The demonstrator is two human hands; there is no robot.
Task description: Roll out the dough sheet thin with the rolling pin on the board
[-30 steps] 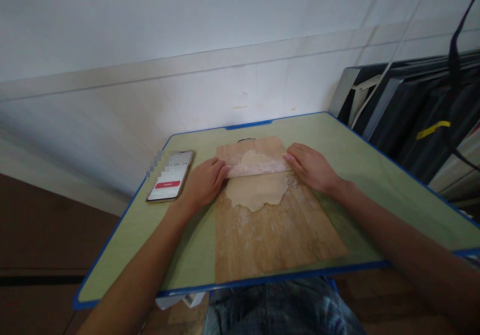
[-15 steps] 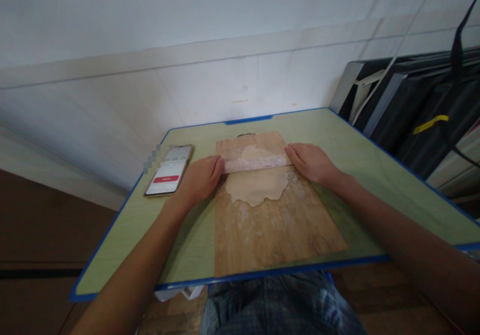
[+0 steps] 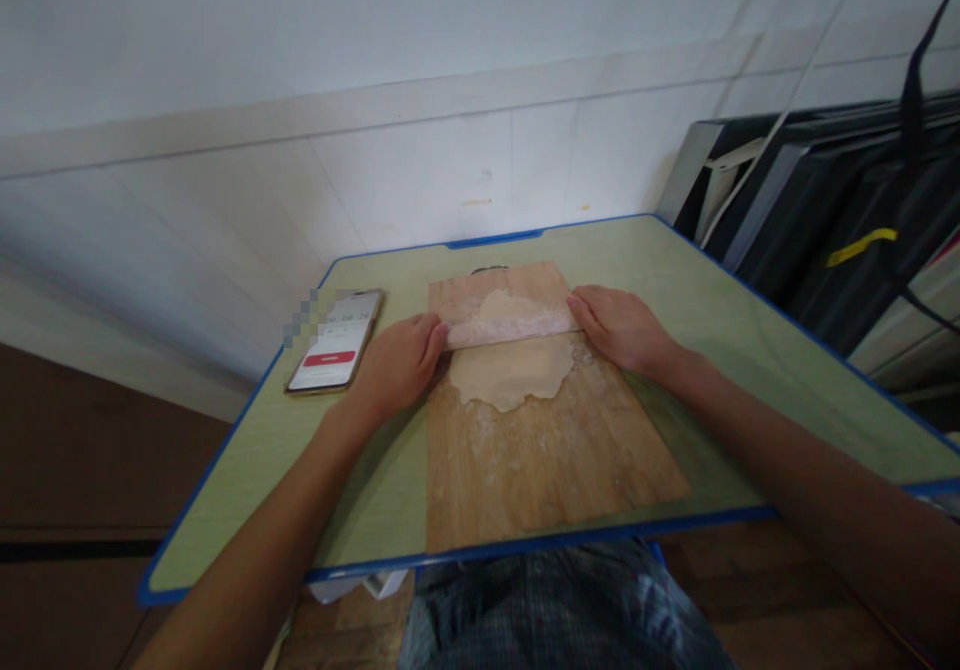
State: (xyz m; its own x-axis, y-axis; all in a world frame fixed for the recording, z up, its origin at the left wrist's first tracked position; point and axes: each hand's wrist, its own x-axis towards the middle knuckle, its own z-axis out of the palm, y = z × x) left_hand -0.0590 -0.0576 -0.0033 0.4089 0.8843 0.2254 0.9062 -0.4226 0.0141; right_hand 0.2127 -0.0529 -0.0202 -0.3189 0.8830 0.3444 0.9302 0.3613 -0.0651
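A floury rolling pin [image 3: 514, 327] lies crosswise over a thin, ragged-edged sheet of dough [image 3: 510, 375]. My left hand [image 3: 405, 355] is closed round the pin's left end, and my right hand [image 3: 615, 325] grips its right end. Dough shows both beyond the pin and on the near side of it; the strip under the pin is hidden. Beneath the dough is a wooden board [image 3: 555, 480] dusted with flour, its near edge close to the table's front rim.
A phone [image 3: 335, 342] with a lit screen lies left of the board on the green, blue-edged table [image 3: 675, 270]. Behind the table stands a white wall [image 3: 420, 180]. Dark flat panels [image 3: 817, 210] lean at the right, with a black strap hanging before them.
The view has shifted very slightly. Both hands and the rolling pin stay at nearly the same place on the dough, still gripping.
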